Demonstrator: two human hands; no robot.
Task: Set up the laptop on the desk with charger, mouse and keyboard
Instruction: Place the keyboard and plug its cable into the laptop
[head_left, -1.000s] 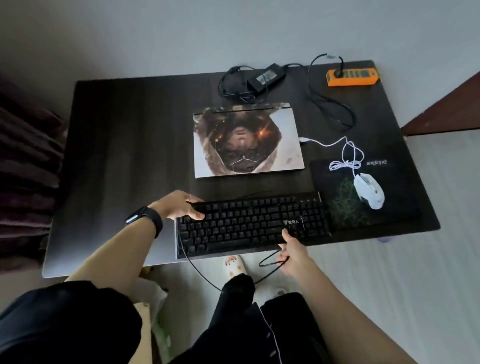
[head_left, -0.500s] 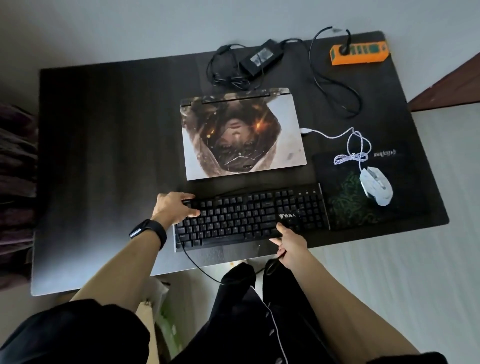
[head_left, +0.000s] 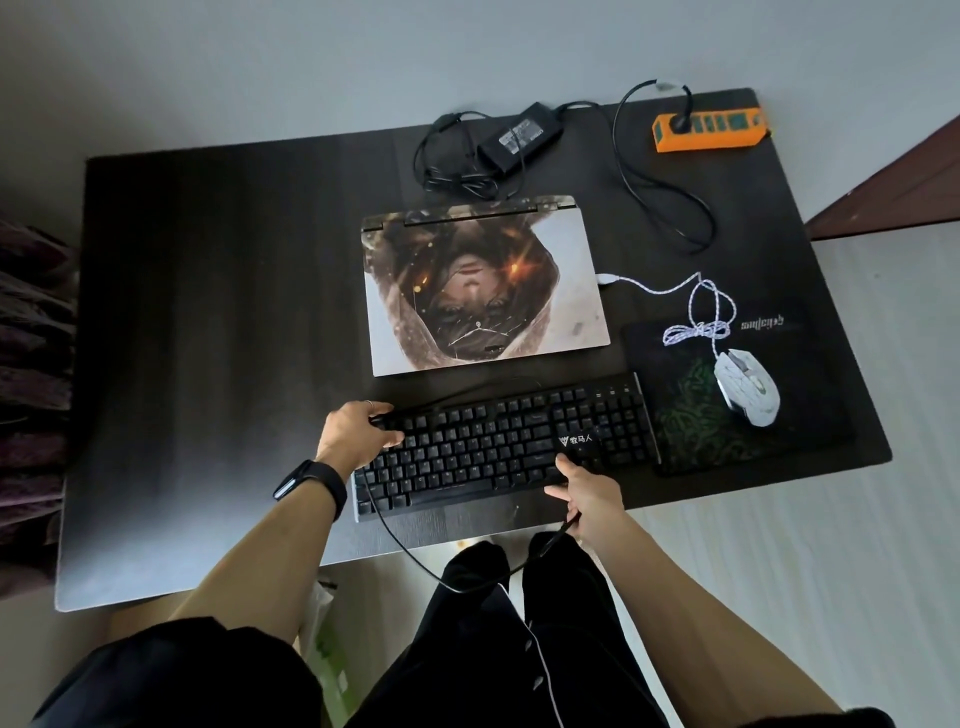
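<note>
Head, kbd btwn L grip, R grip

We are looking at a dim, evenly lit scene with faint, soft-edged shadows. The dark bench carries a pale, milky sheen left of the laptop, strongest toward the near corner; right of the laptop its top sinks to near black. The laptop's printed lid is the clearest patch. In front of it the keyboard keys merge in the gloom, and the mouse pad to the laptop's right is murky. The wide lens bows the bench edges. Detail is soft throughout, and the dark clothing nearest us blurs into one mass.
</note>
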